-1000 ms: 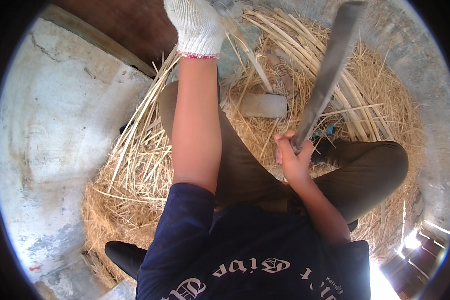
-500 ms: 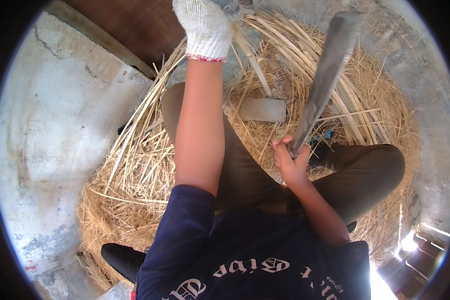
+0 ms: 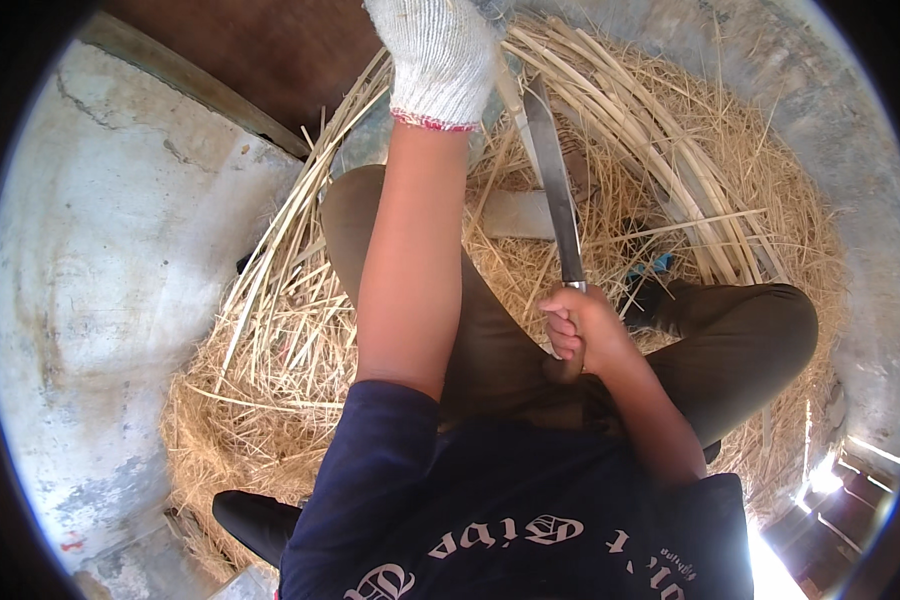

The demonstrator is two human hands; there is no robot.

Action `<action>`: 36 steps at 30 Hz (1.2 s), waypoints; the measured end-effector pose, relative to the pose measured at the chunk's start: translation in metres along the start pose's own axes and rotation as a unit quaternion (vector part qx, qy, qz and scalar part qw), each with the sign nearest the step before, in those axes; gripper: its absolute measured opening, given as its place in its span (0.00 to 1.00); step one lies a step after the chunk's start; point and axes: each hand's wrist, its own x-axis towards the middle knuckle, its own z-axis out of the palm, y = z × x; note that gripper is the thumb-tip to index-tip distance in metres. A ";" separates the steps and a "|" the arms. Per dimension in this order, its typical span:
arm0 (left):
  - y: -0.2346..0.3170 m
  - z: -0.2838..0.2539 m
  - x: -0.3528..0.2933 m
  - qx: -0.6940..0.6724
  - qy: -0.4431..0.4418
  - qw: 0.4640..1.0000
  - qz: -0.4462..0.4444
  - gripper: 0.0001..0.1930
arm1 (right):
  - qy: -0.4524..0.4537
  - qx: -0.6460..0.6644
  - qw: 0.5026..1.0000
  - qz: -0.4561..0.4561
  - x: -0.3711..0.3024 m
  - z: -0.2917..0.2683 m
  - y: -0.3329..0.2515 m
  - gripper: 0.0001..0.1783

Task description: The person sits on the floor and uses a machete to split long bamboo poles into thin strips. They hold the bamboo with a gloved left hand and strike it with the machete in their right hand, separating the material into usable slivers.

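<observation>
My left hand (image 3: 440, 60), in a white knitted glove with a red-edged cuff, reaches to the top of the view. Its fingertips are partly cut off, but it appears closed on a pale bamboo strip (image 3: 516, 108) that comes out beside the glove. My bare right hand (image 3: 582, 328) is wrapped round the handle of a long machete (image 3: 557, 190). The blade points away from me, its far part lying close along the strip; whether they touch I cannot tell. Beneath the blade sits a flat greyish block (image 3: 517, 214), partly covered by it.
Long split bamboo strips (image 3: 660, 150) curve along the far right, and more strips (image 3: 290, 290) lie at the left. Straw-like shavings (image 3: 240, 430) cover the floor around my crossed legs (image 3: 730, 340). A worn plaster wall (image 3: 120, 250) rises at the left, and a brown panel (image 3: 260, 60) stands beyond.
The machete has come down from a raised, tilted position at the right to beside the bamboo strip. My left hand has shifted slightly to the right.
</observation>
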 end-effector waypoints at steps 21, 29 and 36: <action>0.004 -0.018 0.005 -0.037 0.048 0.998 0.011 0.31 | 0.148 -0.189 0.913 -0.330 -0.018 0.020 0.020 0.19; 0.000 -0.031 0.002 0.056 -0.010 0.998 0.004 0.33 | 0.147 -0.290 0.934 -0.150 0.000 0.015 0.022 0.20; 0.005 -0.011 -0.002 0.072 0.115 0.990 0.028 0.36 | 0.118 -0.117 0.939 -0.300 -0.014 0.016 0.022 0.22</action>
